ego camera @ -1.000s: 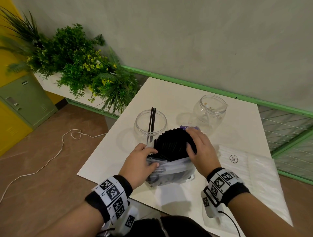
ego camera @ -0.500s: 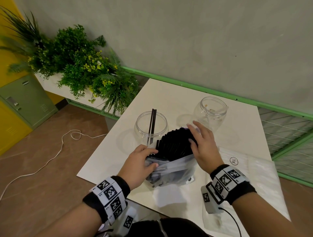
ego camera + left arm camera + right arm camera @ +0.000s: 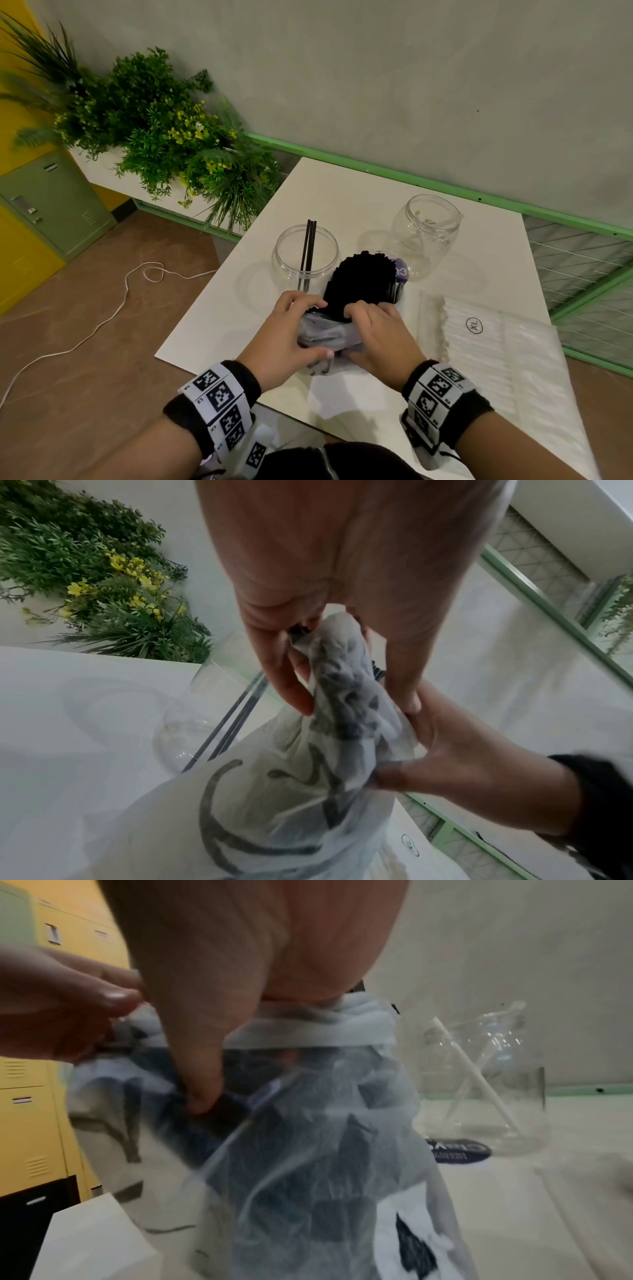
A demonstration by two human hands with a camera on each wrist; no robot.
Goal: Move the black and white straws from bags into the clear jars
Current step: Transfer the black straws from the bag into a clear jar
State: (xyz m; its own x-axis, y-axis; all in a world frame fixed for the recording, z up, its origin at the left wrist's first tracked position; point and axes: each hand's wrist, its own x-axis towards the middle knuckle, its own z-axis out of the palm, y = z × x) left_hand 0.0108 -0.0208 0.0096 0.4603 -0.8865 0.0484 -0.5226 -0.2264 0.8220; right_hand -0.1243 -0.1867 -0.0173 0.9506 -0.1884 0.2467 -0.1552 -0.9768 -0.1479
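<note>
Head view looks down from above; both wrist views sit close, sharing the bag (image 3: 329, 334).

The bag of straws (image 3: 329, 334) is being held between two hands at the table's (image 3: 342, 192) near edge — two jars (image 3: 304, 255) behind, another bag (image 3: 496, 346) lying right.

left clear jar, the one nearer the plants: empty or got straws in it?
Not empty: the left clear plastic jar holds a few black straws leaning upright, tips past its rim. Exact count unclear.
</note>
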